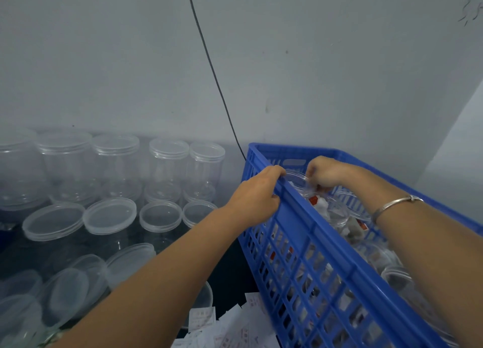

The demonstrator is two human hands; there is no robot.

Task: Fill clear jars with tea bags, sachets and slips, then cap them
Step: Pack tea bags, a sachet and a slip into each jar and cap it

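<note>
Empty lidded jars (115,164) stacked left by wall, loose slips (235,329) below. Left hand (257,193) fingers curled over blue crate (313,227) rim. Right hand (326,173) inside crate, fingers curled, pinching clear jar (296,179) top, beside filled jars (337,211).

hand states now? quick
Left hand: grips blue slatted plastic crate rim.
Right hand: fingers curled on clear plastic jar inside the crate.

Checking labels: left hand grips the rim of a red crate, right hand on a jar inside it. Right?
No, head view shows the crate is blue. Left hand grips its rim, right hand on a jar inside.
</note>
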